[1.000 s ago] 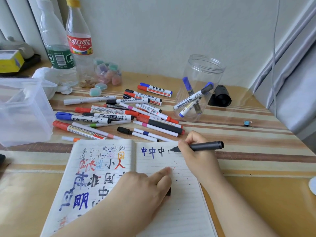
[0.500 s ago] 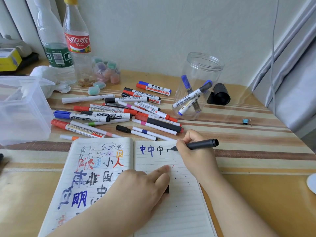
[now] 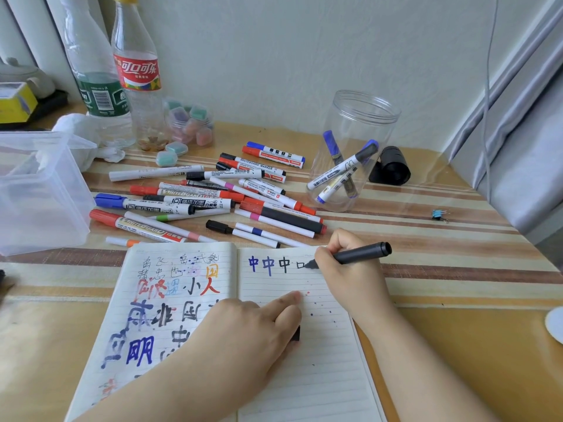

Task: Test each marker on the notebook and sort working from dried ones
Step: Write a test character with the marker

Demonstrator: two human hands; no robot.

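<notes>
Nearest the camera, the left hand point(image 3: 243, 336) lies on the notebook point(image 3: 304, 376), fingers mostly straight and pressing the right-hand page flat, with a small dark thing (probably the marker's cap, though most of it is hidden) tucked under the palm. It should hold that pressure so the page does not slide under the nib.

Just beyond it, at the notebook's top right corner, the right hand point(image 3: 347, 269) has its fingers curled tight round a black marker point(image 3: 359, 254), tip on the paper at the end of a row of test characters. The latest mark reads dark and solid, so I judge this one a working marker. To test well, finish the character at an even, light pressure and look for fading or skipping before deciding; keep the nib off the wet ink beside it.

Past the notebook's top edge lies the pile of markers point(image 3: 213, 196) not yet sorted. Further off to the right of the notebook stands a clear jar point(image 3: 359, 117) holding a few markers; off to its left, a clear plastic box point(image 3: 39, 190) rests on the surface point(image 3: 457, 269). Which one takes the working markers I cannot tell
</notes>
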